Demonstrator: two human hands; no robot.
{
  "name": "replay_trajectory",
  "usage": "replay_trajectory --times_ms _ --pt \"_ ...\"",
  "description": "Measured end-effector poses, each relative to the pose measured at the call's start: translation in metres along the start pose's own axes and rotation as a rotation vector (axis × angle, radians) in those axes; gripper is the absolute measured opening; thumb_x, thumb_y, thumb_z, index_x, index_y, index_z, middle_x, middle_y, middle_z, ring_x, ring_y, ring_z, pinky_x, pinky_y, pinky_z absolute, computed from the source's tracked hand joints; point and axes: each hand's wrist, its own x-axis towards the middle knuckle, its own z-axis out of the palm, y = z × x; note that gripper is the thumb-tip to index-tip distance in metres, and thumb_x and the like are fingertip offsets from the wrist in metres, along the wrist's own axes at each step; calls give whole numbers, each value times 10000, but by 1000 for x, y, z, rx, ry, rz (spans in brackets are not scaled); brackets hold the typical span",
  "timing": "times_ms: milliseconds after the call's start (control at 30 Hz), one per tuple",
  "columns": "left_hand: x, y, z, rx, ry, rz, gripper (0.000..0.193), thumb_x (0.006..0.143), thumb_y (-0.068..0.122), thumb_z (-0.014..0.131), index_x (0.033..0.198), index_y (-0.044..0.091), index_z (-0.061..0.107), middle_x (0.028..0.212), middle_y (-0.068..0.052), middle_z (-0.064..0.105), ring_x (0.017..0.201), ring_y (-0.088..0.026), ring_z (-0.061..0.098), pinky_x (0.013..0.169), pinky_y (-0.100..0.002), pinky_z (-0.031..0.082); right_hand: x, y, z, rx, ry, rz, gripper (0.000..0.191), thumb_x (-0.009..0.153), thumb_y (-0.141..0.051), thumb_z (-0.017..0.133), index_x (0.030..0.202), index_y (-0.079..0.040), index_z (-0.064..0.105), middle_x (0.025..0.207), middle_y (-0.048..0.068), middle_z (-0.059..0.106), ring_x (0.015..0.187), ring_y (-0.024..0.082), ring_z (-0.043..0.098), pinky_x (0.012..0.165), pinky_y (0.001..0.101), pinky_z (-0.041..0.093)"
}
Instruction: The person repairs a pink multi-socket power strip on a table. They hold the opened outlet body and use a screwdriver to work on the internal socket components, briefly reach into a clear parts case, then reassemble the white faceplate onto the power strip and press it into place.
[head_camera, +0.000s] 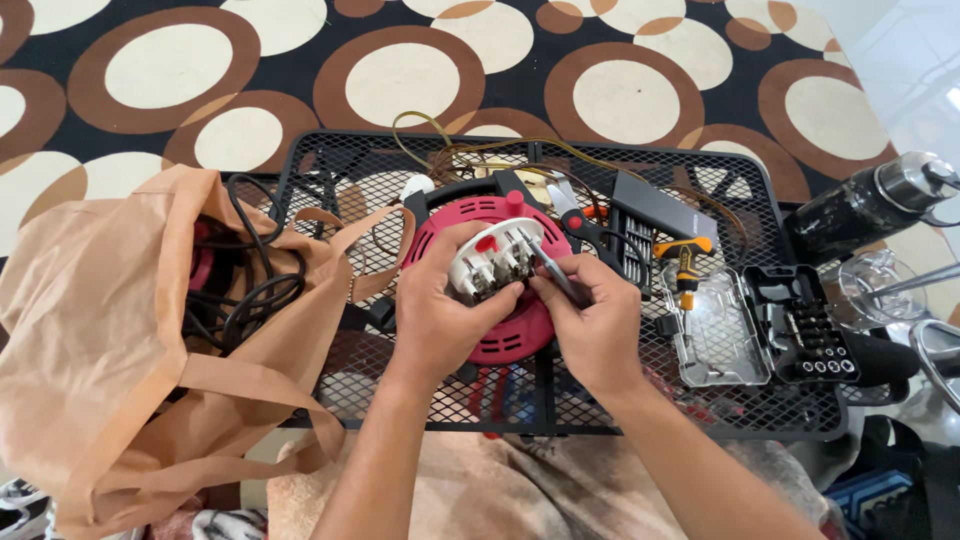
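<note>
A red round cable reel (505, 335) lies on a black mesh table (340, 175). My left hand (440, 310) grips a white socket plate (492, 258) with metal contacts, held over the reel. My right hand (595, 325) pinches a thin metal tool (553, 275), its tip set against the plate's contacts. Both hands meet above the reel's centre.
A tan fabric bag (95, 330) holding black cables sits at the left. An open bit case (765, 325), a yellow-handled screwdriver (685, 262), red-handled pliers (578, 222) and loose wires (470, 150) lie on the table. A dark bottle (870, 205) and a glass (865, 285) stand at the right.
</note>
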Motion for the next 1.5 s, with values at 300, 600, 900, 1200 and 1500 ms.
replay_trajectory --times_ms 300,600,900,1200,1500 --pt "-1 -3 1 -62 -1 -1 530 745 102 862 1226 40 647 1006 -63 770 906 -101 728 817 -278 588 1 -5 -2 75 -43 77 83 944 -67 724 985 5 713 804 -6 735 711 8 623 608 194 500" --pt "-2 -4 -1 -42 10 5 529 746 112 871 1223 45 654 989 -76 772 882 -120 736 792 -281 589 3 -10 1 0 -20 55 92 959 -86 723 958 4 706 765 -32 711 689 -15 579 583 186 468" --pt "-2 -1 -1 0 20 17 538 744 139 865 1233 66 654 991 -80 774 871 -149 764 783 -293 594 -1 -6 -2 13 -38 7 64 964 -58 715 969 -2 685 786 -45 665 708 -17 525 598 180 427" --pt "-1 -1 -1 23 38 39 529 746 135 861 1223 54 646 993 -84 770 882 -156 770 793 -299 597 -4 -4 -5 -12 -47 -66 47 959 -28 714 968 4 681 837 -25 655 729 -6 515 623 178 424" --pt "-1 -1 -1 9 16 16 521 740 131 867 1206 54 648 971 -71 773 860 -137 757 774 -292 589 2 -7 -9 58 -95 -191 46 958 4 687 996 15 661 944 0 628 831 13 599 716 180 487"
